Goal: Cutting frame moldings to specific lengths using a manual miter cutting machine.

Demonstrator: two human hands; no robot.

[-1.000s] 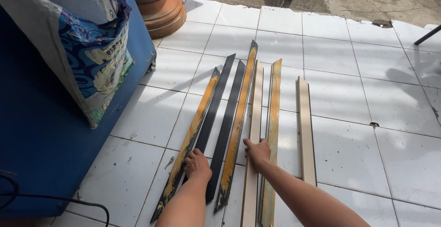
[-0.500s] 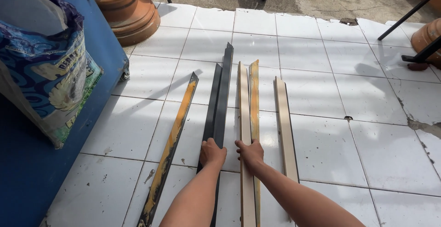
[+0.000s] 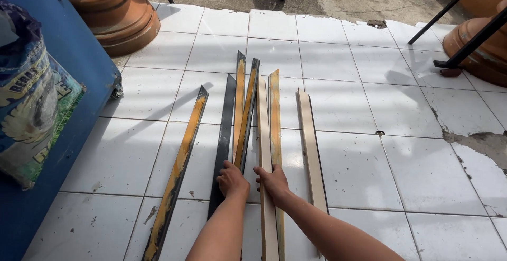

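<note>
since a moment ago the left hand (image 3: 233, 179) and right hand (image 3: 273, 180) have pushed the strips closer, fingers curled over the dark and yellow strips (image 3: 238, 129) and the pale strip (image 3: 264, 134) on the white tile floor (image 3: 401, 160), leaving one yellow strip (image 3: 179, 171) apart.

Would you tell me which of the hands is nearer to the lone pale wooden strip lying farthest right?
Right. The right hand rests beside the pale wooden strip; the left hand sits farther left.
</note>
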